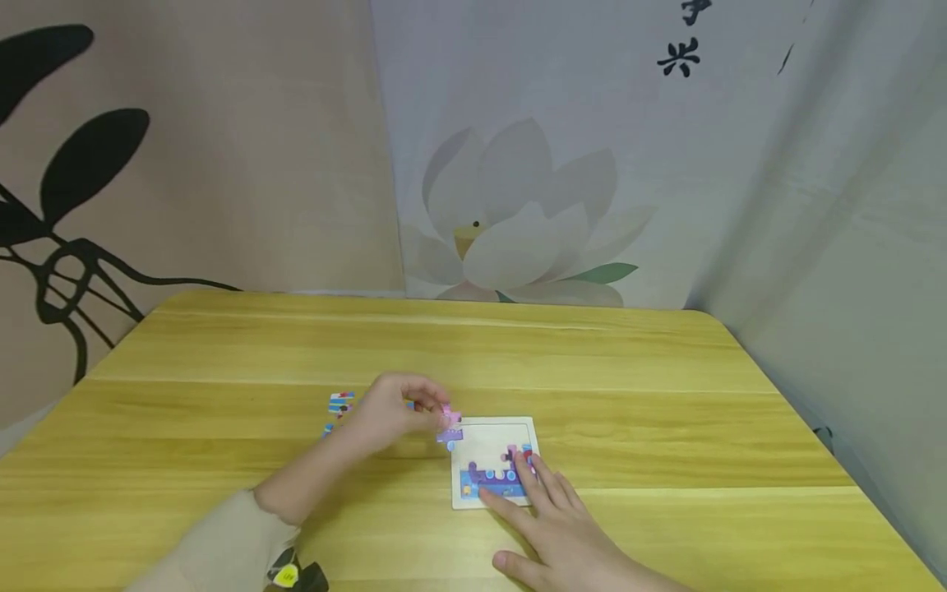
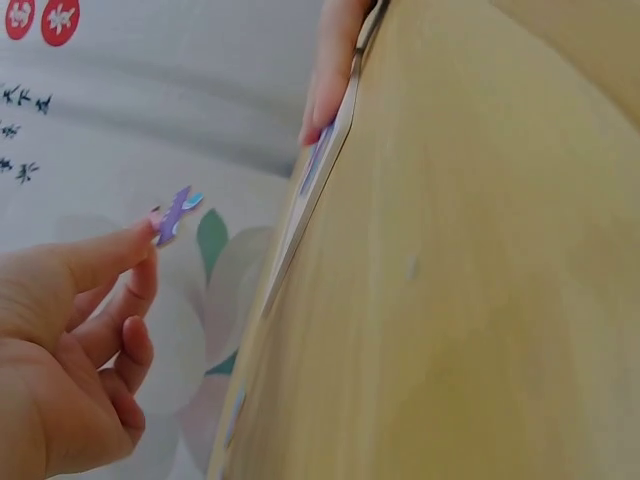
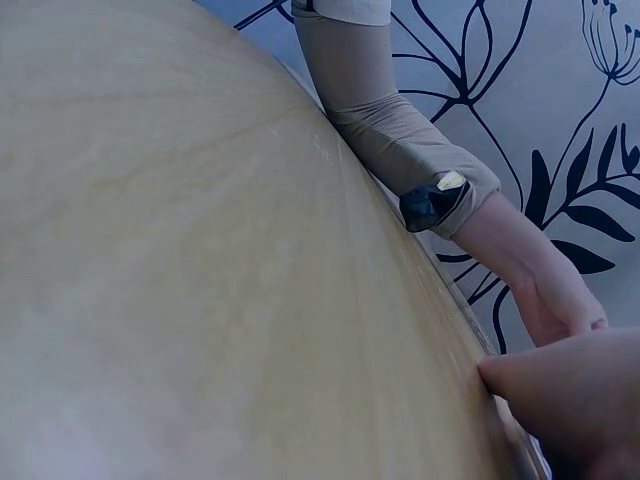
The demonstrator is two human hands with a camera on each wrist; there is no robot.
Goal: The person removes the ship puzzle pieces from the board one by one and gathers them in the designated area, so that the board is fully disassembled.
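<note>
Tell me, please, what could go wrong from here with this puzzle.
The pink-and-purple jigsaw piece is pinched in the grip of the left hand, so it might slip. The right hand, resting on the white square puzzle board, could nudge the blue-and-purple pieces set in it. The loose multicoloured pieces near the left hand might get brushed aside.

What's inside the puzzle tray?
Puzzle pieces lie along the bottom of the tray and partway up its right side; its upper left looks bare. The right hand covers part of the lower right; what lies beneath cannot be seen.
</note>
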